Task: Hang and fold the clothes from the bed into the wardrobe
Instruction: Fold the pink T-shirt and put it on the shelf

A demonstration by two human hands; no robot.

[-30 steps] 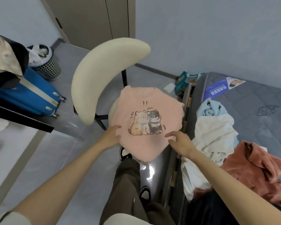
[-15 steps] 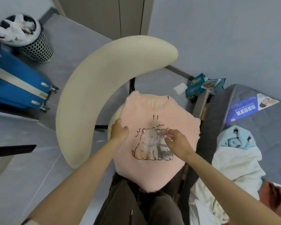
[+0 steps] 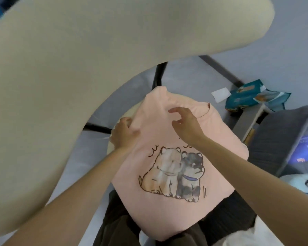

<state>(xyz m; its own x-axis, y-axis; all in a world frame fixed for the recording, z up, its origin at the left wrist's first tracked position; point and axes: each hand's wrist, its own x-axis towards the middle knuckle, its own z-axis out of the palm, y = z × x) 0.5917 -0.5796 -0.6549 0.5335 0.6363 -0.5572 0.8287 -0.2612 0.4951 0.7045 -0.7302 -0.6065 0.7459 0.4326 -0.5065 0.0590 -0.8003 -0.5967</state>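
Now the pink T-shirt (image 3: pixel 160 215) lies front-up across the chair seat (image 3: pixel 109 150), its cartoon print of two dogs (image 3: pixel 174 174) facing the camera. Its collar (image 3: pixel 204 112) points toward the seat's far edge, and its hem hangs over the near edge above the person's dark trousers (image 3: pixel 114 228). The left hand (image 3: pixel 124 134) is at the shirt's left edge near the shoulder, fingers curled onto the fabric with the thumb lying on top. The right hand (image 3: pixel 187 126) is over the chest area just below the collar, fingers spread and loosely bent, grasping nothing; whether its fingertips touch the cloth cannot be told. The chair's cream curved backrest (image 3: pixel 78 68) fills the upper left. Beyond the seat's right edge stands the bed (image 3: pixel 283 139) with a blue leaflet (image 3: pixel 302 151) and a pale garment (image 3: pixel 299 183) on it. Teal packets (image 3: pixel 247 96) and a white slip (image 3: pixel 220 94) lie on the floor beside it.
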